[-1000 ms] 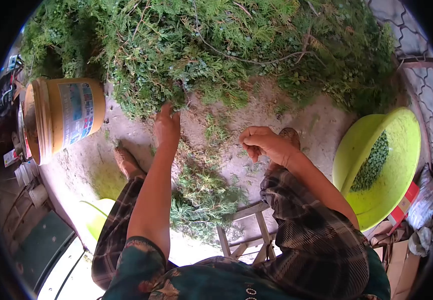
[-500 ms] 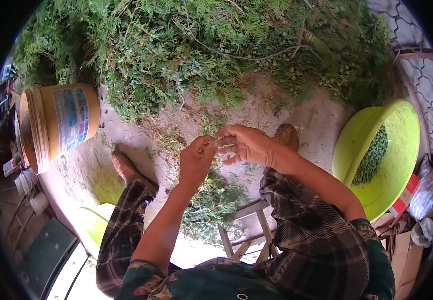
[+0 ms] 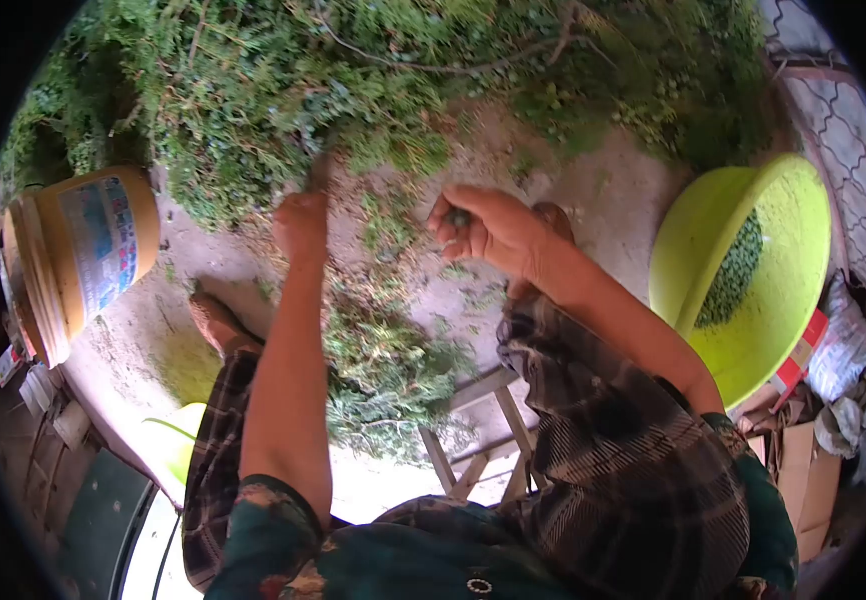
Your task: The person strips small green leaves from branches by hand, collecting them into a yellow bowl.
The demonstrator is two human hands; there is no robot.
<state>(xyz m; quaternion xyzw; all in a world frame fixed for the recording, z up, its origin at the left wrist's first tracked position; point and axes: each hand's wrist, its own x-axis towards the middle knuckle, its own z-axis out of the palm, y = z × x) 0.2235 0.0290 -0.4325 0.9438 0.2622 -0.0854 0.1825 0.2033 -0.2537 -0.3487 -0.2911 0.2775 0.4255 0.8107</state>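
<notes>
My right hand [image 3: 493,232] is turned palm up with its fingers curled round a few small green cones [image 3: 458,217]. Further left, my left hand [image 3: 300,222] is closed at the near edge of a heap of evergreen branches [image 3: 283,120]; whatever its fingers hold is hidden and blurred. A lime-green basin [image 3: 793,270] stands tilted at the right with many small green cones [image 3: 738,275] in it. Cut green sprigs [image 3: 393,375] lie on the floor between my feet.
At the left a yellow bucket [image 3: 138,220] lies on its side. A wooden stool frame [image 3: 473,440] is below me, and another lime-green container [image 3: 178,440] sits by my left leg. Cardboard [image 3: 803,480] and plastic bags [image 3: 843,335] are piled at the right.
My hands, together before, are now apart: the left has moved left and forward to the branches, while the right has closed its fingers round the cones. The view has shifted slightly.
</notes>
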